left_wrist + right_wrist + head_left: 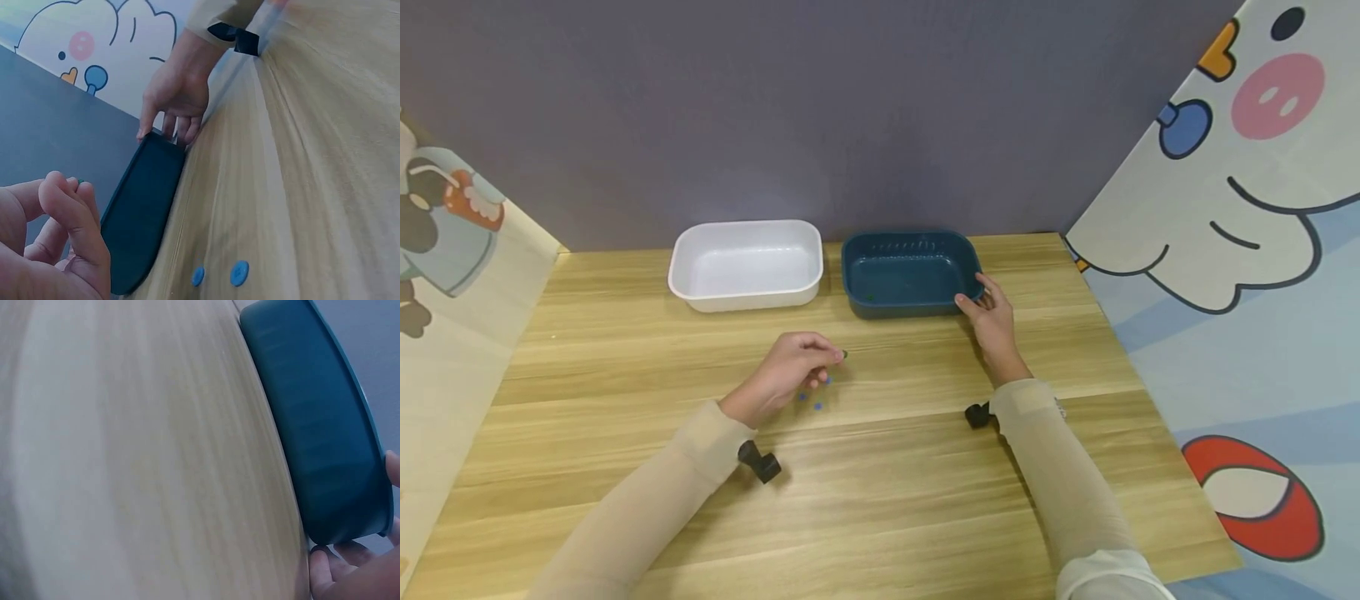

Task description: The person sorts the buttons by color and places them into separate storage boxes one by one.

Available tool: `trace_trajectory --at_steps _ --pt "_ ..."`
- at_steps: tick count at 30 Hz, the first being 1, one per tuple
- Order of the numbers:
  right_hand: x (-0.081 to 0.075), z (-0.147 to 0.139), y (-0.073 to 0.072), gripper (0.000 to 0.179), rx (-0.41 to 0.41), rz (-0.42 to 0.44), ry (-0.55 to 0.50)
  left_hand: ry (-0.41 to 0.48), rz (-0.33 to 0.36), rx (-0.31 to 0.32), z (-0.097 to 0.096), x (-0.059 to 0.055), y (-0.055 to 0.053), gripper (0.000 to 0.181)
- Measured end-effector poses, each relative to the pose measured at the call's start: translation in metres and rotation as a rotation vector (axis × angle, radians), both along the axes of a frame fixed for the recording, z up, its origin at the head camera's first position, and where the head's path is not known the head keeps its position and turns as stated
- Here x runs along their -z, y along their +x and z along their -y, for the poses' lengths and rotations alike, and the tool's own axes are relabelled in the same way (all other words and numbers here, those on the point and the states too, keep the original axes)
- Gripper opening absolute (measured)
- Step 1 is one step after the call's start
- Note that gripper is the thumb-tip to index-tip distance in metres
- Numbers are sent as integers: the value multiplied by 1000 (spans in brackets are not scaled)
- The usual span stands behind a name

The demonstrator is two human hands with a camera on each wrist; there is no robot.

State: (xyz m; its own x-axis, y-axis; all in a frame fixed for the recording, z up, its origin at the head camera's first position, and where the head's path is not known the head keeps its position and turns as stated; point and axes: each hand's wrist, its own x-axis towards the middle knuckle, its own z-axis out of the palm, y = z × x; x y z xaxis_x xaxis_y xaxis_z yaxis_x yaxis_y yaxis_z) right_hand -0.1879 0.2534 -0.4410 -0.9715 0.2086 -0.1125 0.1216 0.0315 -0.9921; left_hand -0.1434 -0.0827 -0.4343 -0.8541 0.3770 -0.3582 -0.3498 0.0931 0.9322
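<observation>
My left hand [793, 367] pinches a small green button [845, 354] between thumb and fingertips, above the table in front of the two trays. In the left wrist view only the green button's edge shows between the fingers. Several blue buttons [818, 407] lie on the wood just below this hand; two of them, one a blue button [239, 273] with holes, show in the left wrist view. At the right end of the dark teal tray [910, 310], my right hand [996, 329] grips the near corner, thumb at the rim and fingers round the outside.
Left of the teal tray stands a white tray [745, 300], a narrow gap between them. A tiny green spot [870, 297] shows inside the teal tray. Behind both rises a grey panel [850, 108]. Cartoon-printed walls flank the wooden table [880, 500].
</observation>
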Motion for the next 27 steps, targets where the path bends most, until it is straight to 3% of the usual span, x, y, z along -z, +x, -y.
trace_trajectory --at_steps 11,21,27 --pt "1 -2 0 66 -7 -1 3 -16 7 -47 -11 -4 -11 15" --pt "4 -2 -1 67 -6 -7 6 31 18 -77 -18 -9 -22 15" --pt "24 -9 -12 68 9 -25 -10 25 11 -74 -21 -12 -29 15"
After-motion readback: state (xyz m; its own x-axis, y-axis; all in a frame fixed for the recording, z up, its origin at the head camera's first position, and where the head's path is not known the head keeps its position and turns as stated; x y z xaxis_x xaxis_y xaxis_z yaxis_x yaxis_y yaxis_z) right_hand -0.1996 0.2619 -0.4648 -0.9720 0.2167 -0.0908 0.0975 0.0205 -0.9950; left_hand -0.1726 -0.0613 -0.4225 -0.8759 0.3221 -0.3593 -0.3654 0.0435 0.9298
